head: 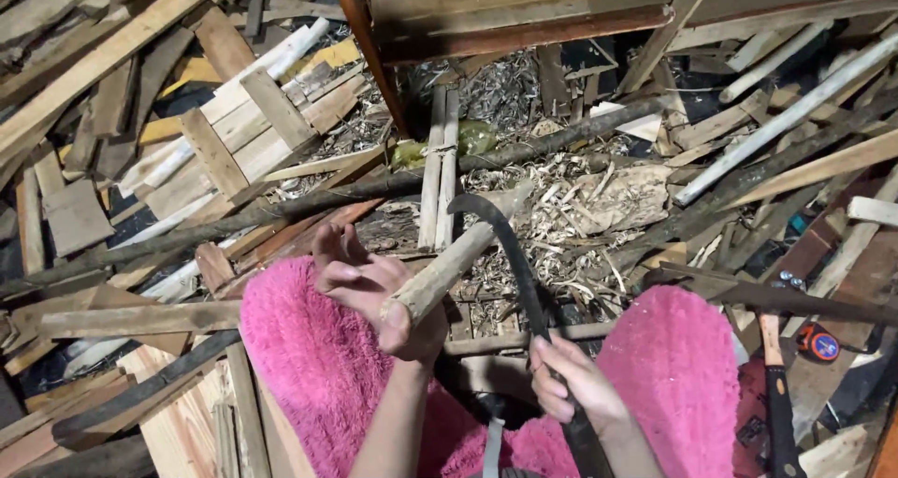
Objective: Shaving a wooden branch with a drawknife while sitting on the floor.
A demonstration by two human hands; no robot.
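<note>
Fingers of our left hand [374, 296] wrap around the near end of a pale wooden stick [456, 256], so this grip is closed on the stick, with the thumb lying along its cut end. The stick rises away from us at a slant, its far tip reaching toward the two upright slats [438, 165] in the middle of the floor. Our right hand [569, 382] is closed around the dark handle of a curved blade [510, 253]; this grip is shut on the tool low down, near our lap. From that hand the blade runs up and bends over to the left, its hooked end meeting the stick about halfway along its length, touching or very nearly so.

Both forearms come up from the bottom edge of the view, between our knees, which are covered in fuzzy pink fabric [309, 347]. Under the stick and blade the floor is heaped with pale wood shavings [571, 207] and chips. A long dark branch [281, 211] crosses behind the stick from the left edge toward the upper right. To the left lie stacked planks and offcuts [224, 132], some pale, some reddish. At the right edge we see a hammer with an orange-brown handle [769, 338] and, just beside it, a small round orange and black object [821, 344] that we cannot identify for sure. A reddish wooden frame [524, 20] overhangs the far side.
</note>
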